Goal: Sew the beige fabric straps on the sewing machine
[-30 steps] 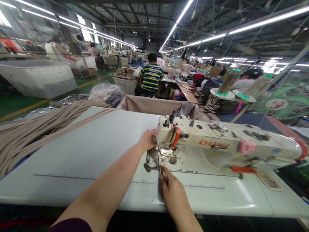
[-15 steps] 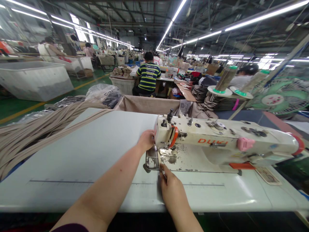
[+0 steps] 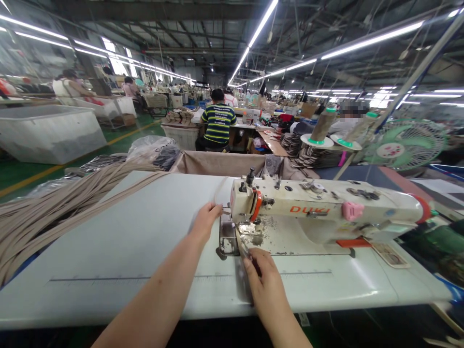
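Note:
A white sewing machine (image 3: 290, 203) with orange lettering stands on the pale table. Its presser foot (image 3: 248, 228) is over the metal plate. From the needle area a narrow beige fabric strip (image 3: 239, 239) runs toward me, and my right hand (image 3: 268, 278) pinches its near end between thumb and fingers. Left of the machine head, my left hand (image 3: 205, 222) has its fingertips closed on a strip end that reaches behind the head. A thin loop of the strip arches up behind that hand. The stitch point itself is too small to make out.
A thick bundle of beige strips (image 3: 72, 203) hangs over the table's left side. Beyond the table is a cloth-lined bin (image 3: 217, 164). Thread cones (image 3: 322, 126) and a green fan (image 3: 402, 145) stand at right. A person in a striped shirt (image 3: 218, 121) sits ahead.
My left hand has drawn back leftward from the machine head, and the strip now shows beside it. My right hand has shifted slightly right and its fingers have spread a little. The view has shifted slightly.

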A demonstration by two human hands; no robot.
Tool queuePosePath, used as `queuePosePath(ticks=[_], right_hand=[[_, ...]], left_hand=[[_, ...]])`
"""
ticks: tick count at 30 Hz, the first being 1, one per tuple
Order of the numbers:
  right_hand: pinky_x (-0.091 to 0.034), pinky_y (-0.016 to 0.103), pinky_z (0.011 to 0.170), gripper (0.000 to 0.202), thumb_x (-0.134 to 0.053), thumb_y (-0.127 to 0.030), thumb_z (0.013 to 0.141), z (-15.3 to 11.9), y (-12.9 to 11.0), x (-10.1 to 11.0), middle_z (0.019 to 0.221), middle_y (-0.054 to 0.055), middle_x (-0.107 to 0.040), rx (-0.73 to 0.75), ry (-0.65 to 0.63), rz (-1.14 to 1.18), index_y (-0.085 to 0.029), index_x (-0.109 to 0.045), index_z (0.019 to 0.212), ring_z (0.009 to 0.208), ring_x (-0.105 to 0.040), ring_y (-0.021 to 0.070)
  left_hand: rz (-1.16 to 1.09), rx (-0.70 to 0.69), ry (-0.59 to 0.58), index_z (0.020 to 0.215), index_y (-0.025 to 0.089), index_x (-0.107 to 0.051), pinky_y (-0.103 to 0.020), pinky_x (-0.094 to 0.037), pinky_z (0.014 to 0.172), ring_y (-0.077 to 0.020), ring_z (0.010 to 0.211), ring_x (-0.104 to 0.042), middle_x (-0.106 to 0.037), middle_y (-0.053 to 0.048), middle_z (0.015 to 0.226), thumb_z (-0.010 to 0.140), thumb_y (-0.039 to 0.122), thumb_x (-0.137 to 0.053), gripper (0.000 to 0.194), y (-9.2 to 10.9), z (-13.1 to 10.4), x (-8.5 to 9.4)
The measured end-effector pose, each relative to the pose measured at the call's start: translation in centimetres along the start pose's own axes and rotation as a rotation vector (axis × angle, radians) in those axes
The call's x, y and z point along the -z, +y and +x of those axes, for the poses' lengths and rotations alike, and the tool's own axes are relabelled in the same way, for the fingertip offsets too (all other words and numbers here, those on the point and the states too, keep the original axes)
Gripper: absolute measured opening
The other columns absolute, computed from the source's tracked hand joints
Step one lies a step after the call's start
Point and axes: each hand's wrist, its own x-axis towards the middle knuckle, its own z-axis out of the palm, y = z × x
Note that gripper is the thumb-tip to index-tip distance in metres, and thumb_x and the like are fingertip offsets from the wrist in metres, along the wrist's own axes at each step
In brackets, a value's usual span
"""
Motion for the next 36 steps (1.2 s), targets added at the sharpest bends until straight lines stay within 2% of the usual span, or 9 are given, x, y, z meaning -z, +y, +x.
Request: queuePosePath(ticks=[4,7,11,14,19,27,30,34,36], right_hand=[[-0.05,0.031,0.073,0.034,-0.054,-0.051,0.098,0.4,-1.1,-0.6,0.087,0.006,-0.068,-0.121,-0.182,0.216,-0.02,-0.068,0.096,0.079,-0.062,0.0198],[-0.039,0.026,0.054,0.047,-0.057,-0.066,0.092,1.0,-1.9,-1.8,0.077,0.002,-0.066,-0.31,-0.329,0.489,-0.019,-0.068,0.093,0.058,-0.05,0.0127],[-0.026,0.022,0.047,0.057,-0.068,-0.072,0.08,2.0,-2.6,-3.7,0.074,0.003,-0.066,-0.48,-0.375,0.736,-0.016,-0.072,0.092,0.052,-0.042,0.0083],[-0.02,0.021,0.045,0.058,-0.073,-0.07,0.076,3.0,-2.8,-5.0,0.072,0.003,-0.065,-0.514,-0.379,0.781,-0.014,-0.073,0.09,0.049,-0.038,0.0062],[-0.016,0.02,0.044,0.058,-0.072,-0.07,0.077,4.2,-3.1,-6.6,0.071,0.003,-0.062,-0.529,-0.417,0.807,-0.012,-0.073,0.088,0.047,-0.035,0.0051],[-0.015,0.022,0.046,0.053,-0.067,-0.068,0.081,4.6,-4.1,-8.2,0.06,-0.006,-0.044,-0.454,-0.495,0.819,-0.015,-0.066,0.084,0.047,-0.023,0.0051],[-0.024,0.023,0.049,0.041,-0.061,-0.059,0.087,4.2,-4.2,-7.4,0.061,-0.006,-0.044,-0.336,-0.448,0.646,-0.019,-0.062,0.082,0.051,-0.033,0.009],[-0.041,0.03,0.068,0.017,-0.062,-0.036,0.09,2.7,-3.6,-4.7,0.077,0.001,-0.058,0.038,-0.201,-0.122,-0.021,-0.058,0.083,0.073,-0.055,0.0186],[-0.044,0.034,0.076,0.009,-0.061,-0.025,0.091,1.6,-2.9,-3.3,0.092,0.007,-0.063,0.137,-0.108,-0.469,-0.019,-0.065,0.097,0.086,-0.06,0.0238]], left_hand=[[-0.161,0.0,0.02,0.086,0.015,-0.062,-0.037,-0.057,0.092,-0.0225,0.09,-0.071,-0.072,-0.01,0.09,0.074,0.056,-0.076,0.044,0.6,-2.9,1.6],[-0.185,-0.012,0.049,0.089,0.015,-0.063,-0.037,-0.057,0.095,-0.0225,0.094,-0.072,-0.074,-0.011,0.095,0.073,0.053,-0.082,0.046,1.2,-5.2,3.2],[-0.156,-0.048,0.088,0.091,0.017,-0.064,-0.034,-0.057,0.095,-0.0232,0.098,-0.072,-0.075,-0.01,0.099,0.074,0.052,-0.084,0.044,1.7,-7.9,5.3],[-0.108,-0.111,0.086,0.094,0.018,-0.063,-0.035,-0.057,0.096,-0.0244,0.104,-0.072,-0.076,-0.011,0.101,0.079,0.052,-0.081,0.042,2.1,-9.8,6.5],[-0.005,-0.171,0.077,0.096,0.018,-0.063,-0.035,-0.058,0.097,-0.0245,0.106,-0.072,-0.076,-0.012,0.108,0.085,0.051,-0.076,0.036,2.6,-12.1,8.0],[0.022,-0.117,0.073,0.095,0.021,-0.064,-0.037,-0.057,0.098,-0.0272,0.107,-0.071,-0.075,-0.012,0.11,0.084,0.05,-0.076,0.033,3.6,-14.6,9.4],[0.037,-0.091,0.094,0.092,0.022,-0.063,-0.037,-0.058,0.096,-0.028,0.105,-0.072,-0.075,-0.012,0.107,0.083,0.052,-0.076,0.033,3.8,-15.0,10.3],[0.169,-0.049,0.124,0.093,0.022,-0.065,-0.034,-0.058,0.088,-0.0278,0.101,-0.071,-0.075,-0.011,0.101,0.083,0.06,-0.072,0.039,4.2,-15.1,12.9],[0.242,-0.011,0.112,0.089,0.022,-0.064,-0.034,-0.058,0.083,-0.0263,0.092,-0.071,-0.074,-0.01,0.094,0.082,0.065,-0.069,0.044,4.4,-15.0,14.7]])
